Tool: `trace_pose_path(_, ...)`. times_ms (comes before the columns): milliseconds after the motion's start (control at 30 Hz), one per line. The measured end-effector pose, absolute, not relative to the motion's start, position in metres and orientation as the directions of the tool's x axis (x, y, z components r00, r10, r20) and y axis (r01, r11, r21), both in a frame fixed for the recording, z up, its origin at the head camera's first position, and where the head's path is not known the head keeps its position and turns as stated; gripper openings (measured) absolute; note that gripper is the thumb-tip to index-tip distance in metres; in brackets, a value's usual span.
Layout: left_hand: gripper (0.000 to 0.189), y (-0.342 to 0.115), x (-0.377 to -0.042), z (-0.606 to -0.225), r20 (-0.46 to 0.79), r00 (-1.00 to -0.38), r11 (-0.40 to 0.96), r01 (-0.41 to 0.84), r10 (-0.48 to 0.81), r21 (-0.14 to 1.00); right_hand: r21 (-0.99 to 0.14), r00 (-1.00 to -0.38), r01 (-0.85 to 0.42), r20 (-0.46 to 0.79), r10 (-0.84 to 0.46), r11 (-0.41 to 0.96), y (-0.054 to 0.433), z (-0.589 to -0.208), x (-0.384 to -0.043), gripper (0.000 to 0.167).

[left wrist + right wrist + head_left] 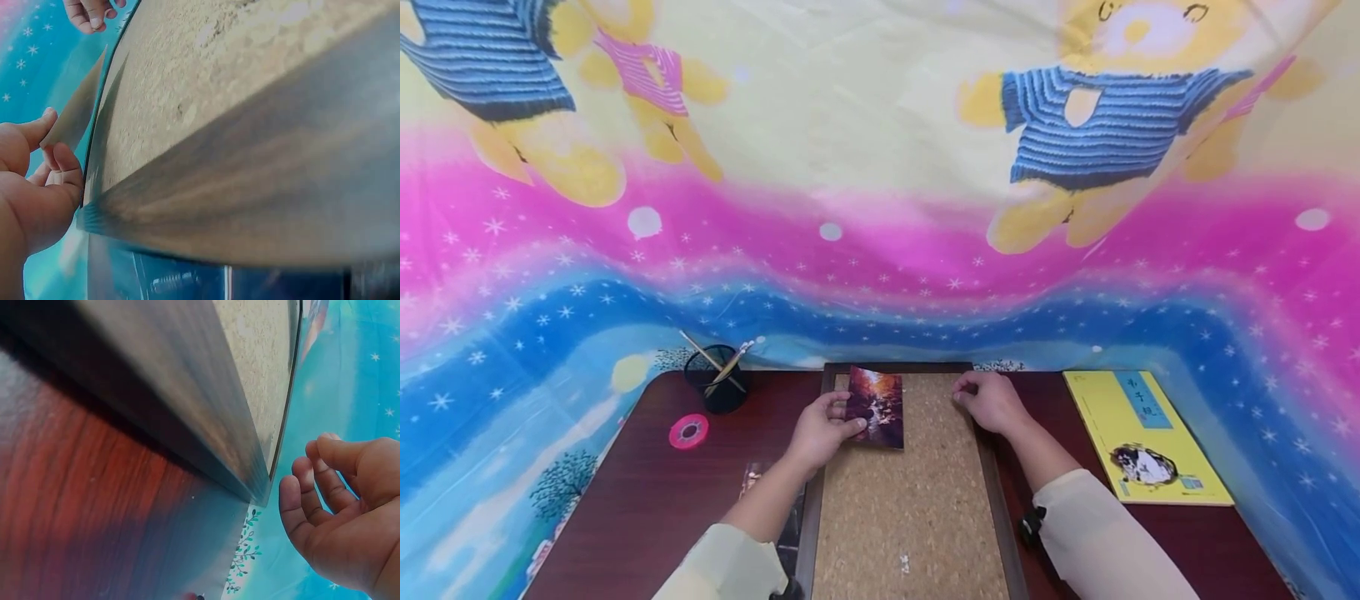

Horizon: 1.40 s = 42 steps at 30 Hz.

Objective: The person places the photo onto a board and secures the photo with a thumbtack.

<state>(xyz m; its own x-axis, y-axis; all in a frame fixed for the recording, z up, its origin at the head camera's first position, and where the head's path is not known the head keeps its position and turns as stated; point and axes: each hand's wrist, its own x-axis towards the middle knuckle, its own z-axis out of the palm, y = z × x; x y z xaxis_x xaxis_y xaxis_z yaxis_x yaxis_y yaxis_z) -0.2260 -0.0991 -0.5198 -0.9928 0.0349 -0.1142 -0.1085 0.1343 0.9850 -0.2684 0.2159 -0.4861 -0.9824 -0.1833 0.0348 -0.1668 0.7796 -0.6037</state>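
Observation:
In the head view my left hand (822,429) pinches a photo (880,412) between thumb and fingers. The print shows an orange and purple scene with a stream. It is tilted over the upper left part of a dark-framed cork board (917,500). From the left wrist view, the photo's pale back (76,112) stands up from the thumb and fingertips. My right hand (992,402) is above the board's upper right edge. In the right wrist view its fingers (303,497) are loosely bent, the thumb near the index fingertip, with nothing visible held.
A black mesh pen cup (722,392) with several brushes or pens stands at the back left, near a pink tape roll (688,432). A yellow book (1150,450) lies at the right. More dark prints (790,533) lie partly under my left forearm. A patterned cloth (880,208) hangs behind.

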Motion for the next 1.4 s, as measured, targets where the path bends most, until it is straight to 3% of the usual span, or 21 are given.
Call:
trace_pose_path(500,0.06,-0.083,-0.232,-0.523,-0.107,-0.993,0.256,-0.092,0.043,0.962,-0.626,-0.982,-0.166,0.036,-0.184,0.762,0.2,-0.49,-0.278,0.006)
trace_pose_path(1033,0.059,-0.073,-0.239,-0.525,-0.046,-0.993,0.64,0.035,0.108,0.767,-0.618,-0.981,-0.154,0.004,-0.193,0.771,0.175,-0.485,-0.288,0.006)
trace_pose_path(1400,0.062,-0.068,-0.242,-0.524,0.007,-0.99,0.721,0.107,0.14,0.684,-0.617,-0.978,-0.159,-0.005,-0.207,0.771,0.157,-0.484,-0.298,0.009)
